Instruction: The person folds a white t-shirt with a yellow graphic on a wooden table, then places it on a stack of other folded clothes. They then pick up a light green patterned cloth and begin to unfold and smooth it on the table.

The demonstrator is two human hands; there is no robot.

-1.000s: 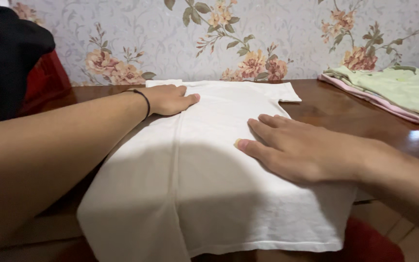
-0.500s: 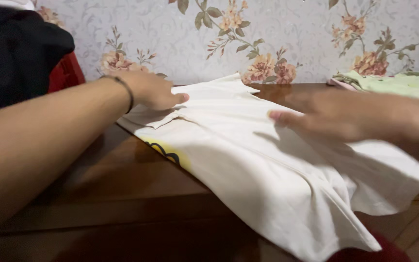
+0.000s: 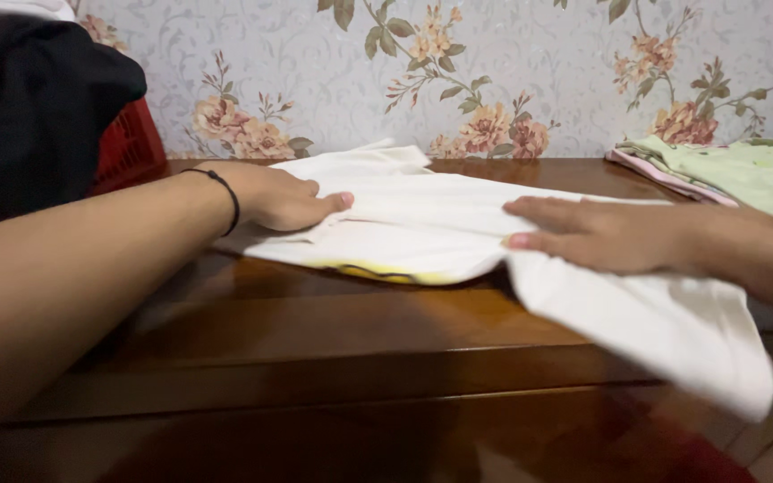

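On the dark wooden table (image 3: 315, 322) a white T-shirt (image 3: 422, 224) is laid, pinned at its near-left edge by the flattened left hand (image 3: 284, 197) and pressed flat by the right hand (image 3: 601, 234), fingers extended, gripping nothing.

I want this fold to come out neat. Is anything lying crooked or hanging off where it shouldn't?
Yes. The white shirt lies askew across the wooden table: its right end droops over the front edge past the right hand, and the far end near the left hand is bunched up. A yellow print peeks out underneath.
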